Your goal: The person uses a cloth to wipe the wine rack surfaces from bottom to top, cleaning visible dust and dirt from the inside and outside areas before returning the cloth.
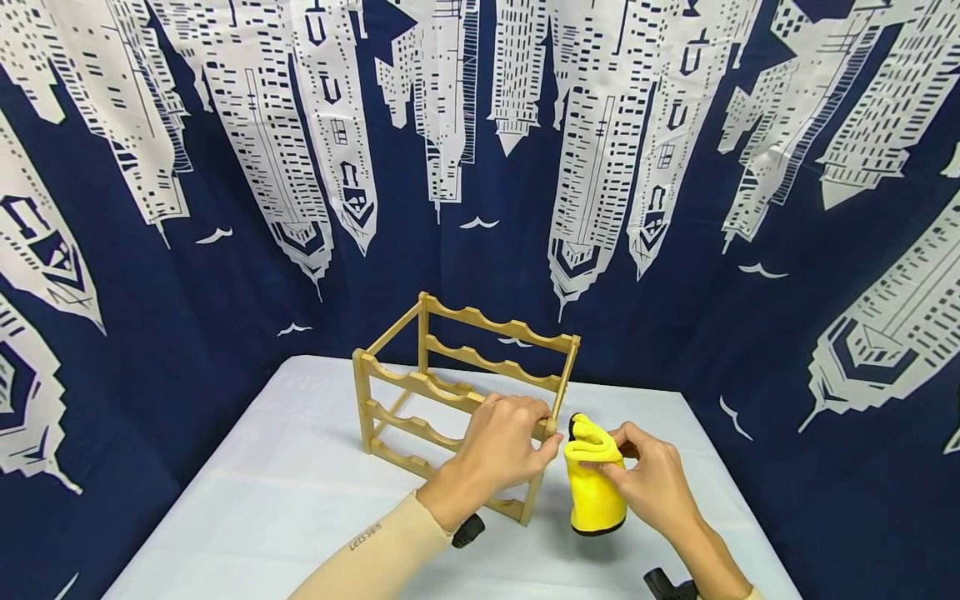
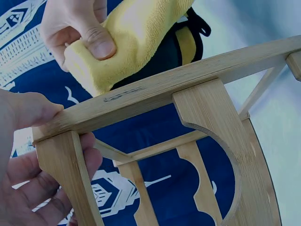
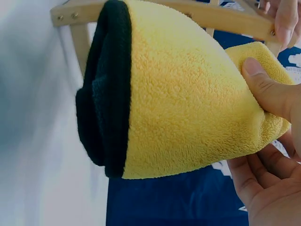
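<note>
A wooden bottle rack (image 1: 420, 385) with scalloped rails stands on the white table. My left hand (image 1: 504, 442) grips its front right top corner; in the left wrist view the thumb (image 2: 40, 110) lies on top of the bar and the fingers curl beneath. To the right of the rack, my right hand (image 1: 656, 471) pinches a folded yellow cloth (image 1: 596, 492) with dark edging. It hangs beside the rack's right post, upright in the head view. Close up in the right wrist view, the fuzzy cloth (image 3: 178, 94) shows its dark border, and the right thumb (image 3: 263, 84) presses its narrow end.
The white tabletop (image 1: 300, 467) meets a dark blue curtain (image 1: 465, 267) printed with white buildings at the back and sides. Dark wrist straps (image 1: 468, 531) show on both arms. The rack's back rails (image 1: 495, 358) stand close to the curtain.
</note>
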A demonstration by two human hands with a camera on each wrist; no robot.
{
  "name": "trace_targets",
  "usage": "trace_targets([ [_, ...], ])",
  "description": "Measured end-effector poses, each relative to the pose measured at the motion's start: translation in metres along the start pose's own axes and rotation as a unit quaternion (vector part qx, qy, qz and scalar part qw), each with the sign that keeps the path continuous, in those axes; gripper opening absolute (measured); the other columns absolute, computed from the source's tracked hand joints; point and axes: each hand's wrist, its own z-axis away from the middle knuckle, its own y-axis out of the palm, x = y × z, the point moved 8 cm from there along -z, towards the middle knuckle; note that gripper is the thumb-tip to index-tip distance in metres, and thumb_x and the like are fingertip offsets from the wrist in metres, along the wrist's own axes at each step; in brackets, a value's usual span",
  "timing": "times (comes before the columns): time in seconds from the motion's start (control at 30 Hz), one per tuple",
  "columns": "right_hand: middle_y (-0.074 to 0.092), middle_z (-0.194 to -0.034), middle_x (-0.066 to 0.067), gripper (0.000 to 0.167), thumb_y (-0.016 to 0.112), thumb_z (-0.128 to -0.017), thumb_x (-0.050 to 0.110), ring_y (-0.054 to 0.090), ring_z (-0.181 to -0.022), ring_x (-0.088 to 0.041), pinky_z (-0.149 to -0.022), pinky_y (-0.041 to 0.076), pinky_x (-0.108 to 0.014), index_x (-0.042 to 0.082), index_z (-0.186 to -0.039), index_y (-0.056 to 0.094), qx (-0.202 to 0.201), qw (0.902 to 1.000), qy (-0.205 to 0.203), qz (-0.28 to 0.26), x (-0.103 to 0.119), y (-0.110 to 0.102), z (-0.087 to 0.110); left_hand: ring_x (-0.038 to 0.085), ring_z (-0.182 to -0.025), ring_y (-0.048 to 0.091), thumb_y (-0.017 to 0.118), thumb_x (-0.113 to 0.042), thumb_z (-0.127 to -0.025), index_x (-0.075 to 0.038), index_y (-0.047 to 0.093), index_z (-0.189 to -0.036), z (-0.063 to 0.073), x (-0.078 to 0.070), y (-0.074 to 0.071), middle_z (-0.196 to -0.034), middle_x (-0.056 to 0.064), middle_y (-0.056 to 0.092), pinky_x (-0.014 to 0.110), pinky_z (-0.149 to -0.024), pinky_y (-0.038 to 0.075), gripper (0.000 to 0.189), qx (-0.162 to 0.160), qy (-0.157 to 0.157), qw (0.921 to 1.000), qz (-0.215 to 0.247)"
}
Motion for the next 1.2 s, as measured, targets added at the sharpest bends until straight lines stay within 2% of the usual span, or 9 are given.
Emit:
trace_targets([
  [0.1,0.088,-0.103,-0.001,0.039,0.109,-0.077,0.005,0.084,-0.093,-0.021,-0.085,0.074,-0.034,0.019,-0.094,0.076,-0.012,0.9999,0.002,0.012,-0.006,-0.002,0.004,0.011,-0.077,0.076,0.095,-0.036,-0.096,-0.016,0.087,-0.102,0.003,-0.002,-0.002,-0.089,-0.006,0.084,0.024,-0.071,0.051,0.022,-0.014,0.014,0.9997,0.011],
  [0.23,0.09,-0.111,-0.003,0.039,0.108,-0.079,0.004,0.084,-0.097,-0.028,-0.09,0.074,-0.037,0.019,-0.096,0.076,-0.014,0.9994,0.007,0.03,-0.013,-0.001,0.007,0.014,-0.083,0.08,0.096,-0.03,-0.094,-0.013,0.089,-0.104,0.009,0.001,-0.006,-0.094,-0.003,0.087,0.031,-0.079,0.065,0.021,-0.022,0.021,0.9986,0.044],
  [0.4,0.089,-0.112,-0.002,0.041,0.106,-0.079,0.0,0.084,-0.099,-0.026,-0.093,0.075,-0.04,0.019,-0.098,0.076,-0.012,0.9993,0.004,0.037,-0.017,0.005,0.009,0.015,-0.094,0.084,0.096,-0.026,-0.093,-0.013,0.088,-0.105,0.02,0.006,-0.014,-0.103,-0.002,0.089,0.034,-0.084,0.068,0.019,-0.02,0.03,0.997,0.069],
  [0.5,0.089,-0.111,-0.001,0.043,0.107,-0.078,-0.002,0.081,-0.097,-0.02,-0.092,0.074,-0.037,0.019,-0.098,0.076,-0.02,0.9992,-0.006,0.035,-0.018,0.008,0.01,0.014,-0.093,0.083,0.094,-0.025,-0.093,-0.014,0.086,-0.104,0.026,0.009,-0.019,-0.103,-0.003,0.088,0.033,-0.083,0.068,0.017,-0.013,0.04,0.9962,0.076],
  [0.6,0.089,-0.109,0.001,0.046,0.108,-0.074,-0.004,0.079,-0.095,-0.012,-0.091,0.071,-0.025,0.019,-0.098,0.075,-0.035,0.9985,-0.028,0.032,-0.015,0.009,0.011,0.012,-0.09,0.08,0.093,-0.023,-0.093,-0.014,0.085,-0.104,0.032,0.012,-0.024,-0.103,-0.004,0.088,0.03,-0.081,0.067,0.016,-0.008,0.052,0.9951,0.084],
  [0.77,0.089,-0.107,-0.001,0.052,0.108,-0.067,-0.011,0.079,-0.093,-0.01,-0.095,0.055,0.001,0.016,-0.098,0.075,-0.058,0.9954,-0.074,0.019,-0.008,0.013,0.015,0.011,-0.089,0.079,0.093,-0.02,-0.094,-0.012,0.085,-0.11,0.042,0.017,-0.034,-0.104,-0.003,0.088,0.025,-0.078,0.062,0.019,-0.006,0.082,0.991,0.105],
  [0.97,0.088,-0.108,-0.001,0.056,0.106,-0.065,-0.016,0.081,-0.093,-0.014,-0.096,0.056,0.0,0.014,-0.102,0.075,-0.063,0.9899,-0.127,0.009,0.004,0.021,0.018,0.012,-0.093,0.079,0.09,-0.015,-0.099,-0.009,0.082,-0.115,0.05,0.025,-0.043,-0.105,-0.001,0.084,0.026,-0.088,0.068,0.019,0.03,0.113,0.983,0.142],
  [1.2,0.085,-0.111,-0.003,0.061,0.104,-0.062,-0.021,0.082,-0.096,-0.021,-0.105,0.056,0.0,0.009,-0.107,0.076,-0.067,0.9747,-0.212,-0.019,0.028,0.033,0.025,0.008,-0.097,0.073,0.085,-0.009,-0.103,-0.009,0.079,-0.121,0.057,0.036,-0.049,-0.105,-0.003,0.079,0.022,-0.092,0.067,0.018,0.072,0.123,0.9767,0.161],
])
